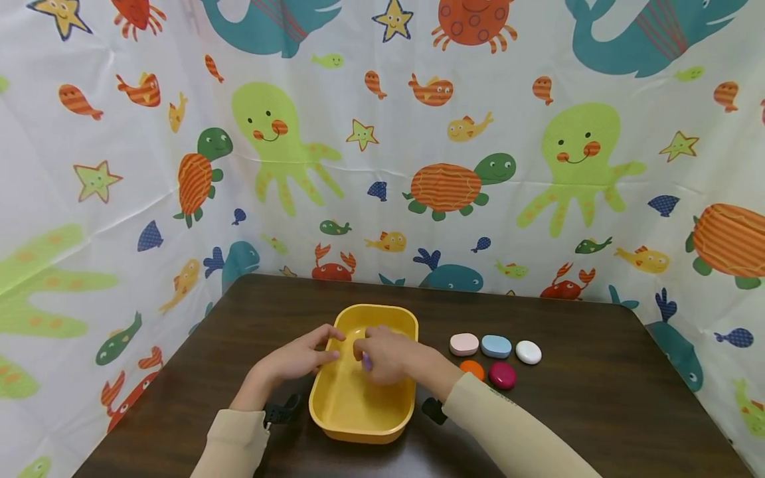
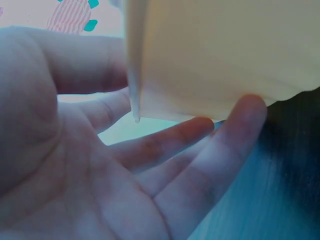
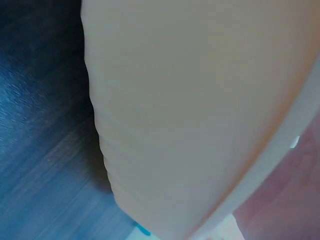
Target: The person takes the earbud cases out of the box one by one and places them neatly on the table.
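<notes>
A yellow plastic basin stands lengthwise in front of me on the dark table. My left hand grips its left rim; the left wrist view shows fingers bent around the edge and against the outer wall. Inside the basin, my right hand reaches down with bent fingers and pinches a small purple piece, mostly covered by the hand. In the right wrist view the basin's outer wall fills most of the picture and hides the fingers.
Right of the basin lie small rounded pieces: pink, light blue, white, orange and magenta. My right forearm passes close to the orange one. A sea-animal curtain hangs behind the table.
</notes>
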Demonstrator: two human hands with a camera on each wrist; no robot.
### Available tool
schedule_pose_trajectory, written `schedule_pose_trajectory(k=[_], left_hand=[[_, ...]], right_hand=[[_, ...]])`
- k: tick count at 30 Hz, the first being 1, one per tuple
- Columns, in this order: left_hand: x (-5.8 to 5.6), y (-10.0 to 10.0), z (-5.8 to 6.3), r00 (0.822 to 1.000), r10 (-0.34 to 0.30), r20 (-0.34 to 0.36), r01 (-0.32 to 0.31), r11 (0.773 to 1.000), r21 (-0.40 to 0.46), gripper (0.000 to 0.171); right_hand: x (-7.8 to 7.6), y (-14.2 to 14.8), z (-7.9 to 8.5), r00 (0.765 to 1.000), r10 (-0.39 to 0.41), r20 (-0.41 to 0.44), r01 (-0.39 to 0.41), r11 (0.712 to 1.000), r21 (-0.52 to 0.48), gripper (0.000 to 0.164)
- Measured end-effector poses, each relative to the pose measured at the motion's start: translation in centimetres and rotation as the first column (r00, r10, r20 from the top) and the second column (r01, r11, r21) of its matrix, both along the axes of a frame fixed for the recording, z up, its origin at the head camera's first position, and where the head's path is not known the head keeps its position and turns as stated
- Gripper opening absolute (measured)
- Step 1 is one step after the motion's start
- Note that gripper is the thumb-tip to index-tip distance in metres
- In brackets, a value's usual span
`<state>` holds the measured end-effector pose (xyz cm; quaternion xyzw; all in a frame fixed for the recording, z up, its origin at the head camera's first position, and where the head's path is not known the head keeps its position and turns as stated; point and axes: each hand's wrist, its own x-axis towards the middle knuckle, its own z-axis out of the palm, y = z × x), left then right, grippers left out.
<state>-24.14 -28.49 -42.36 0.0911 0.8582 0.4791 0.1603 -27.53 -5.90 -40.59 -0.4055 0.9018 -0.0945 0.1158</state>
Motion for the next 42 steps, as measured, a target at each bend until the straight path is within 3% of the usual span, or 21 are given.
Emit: schedule_pose_trajectory(k=[7, 18, 42], left_hand=[[-0.2, 0.1, 0.2, 1.000, -0.008, 0.001, 0.008, 1.000, 0.004, 0.033], [-0.3, 0.1, -0.2, 1.000, 0.018, 0.013, -0.018, 1.000, -0.020, 0.034], [-0.3, 0.2, 0.1, 1.000, 0.014, 0.011, -0.014, 1.000, -0.013, 0.034]], right_hand=[[0.8, 1.2, 1.1, 0.999, 0.004, -0.052, -0.007, 0.998, -0.061, 0.034], [1.9, 3.2, 2.4, 0.989, -0.014, -0.145, 0.002, 0.997, -0.081, 0.036], [2.5, 7.7, 3.4, 0.983, -0.102, -0.154, 0.084, 0.989, -0.121, 0.038]])
